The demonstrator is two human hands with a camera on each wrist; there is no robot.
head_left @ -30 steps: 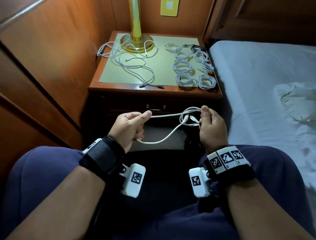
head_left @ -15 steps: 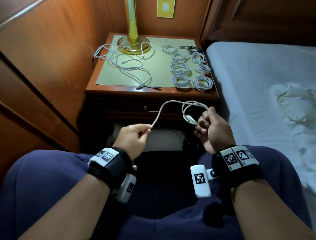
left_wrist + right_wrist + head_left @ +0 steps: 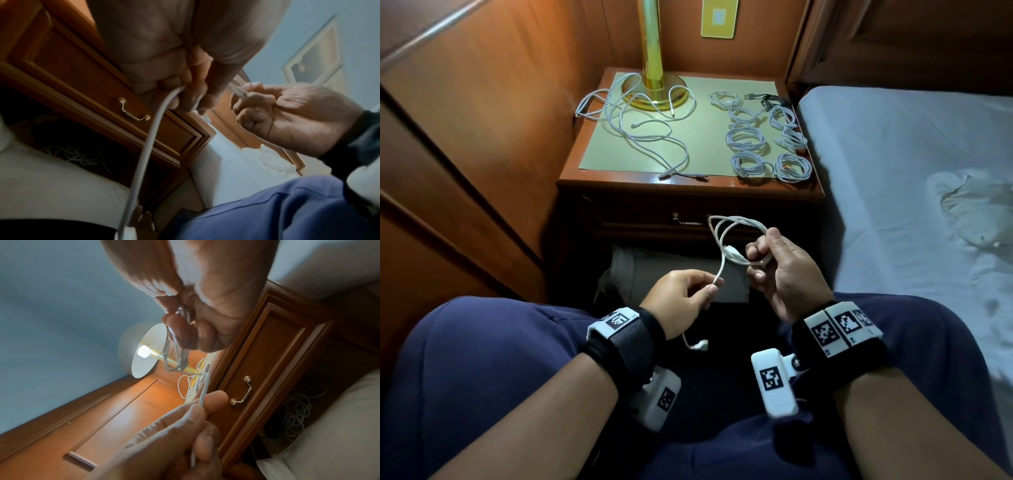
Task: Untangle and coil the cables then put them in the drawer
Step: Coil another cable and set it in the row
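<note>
One white cable is held between both hands above the lap, in front of the nightstand. Right hand: grip clamped on the coiled loops of that cable, fingers curled round them; a connector is seen inside the loops. Left hand: grip pinched on the straight run of the same cable between thumb and fingers, with the free end and its plug hanging below the wrist. Loose tangled cables are spread on the tabletop around the brass lamp base. Finished coils are laid in two rows on the right side of the tabletop, near the bed. Drawer is seen closed under the tabletop, handle just left of the held loops.
</note>
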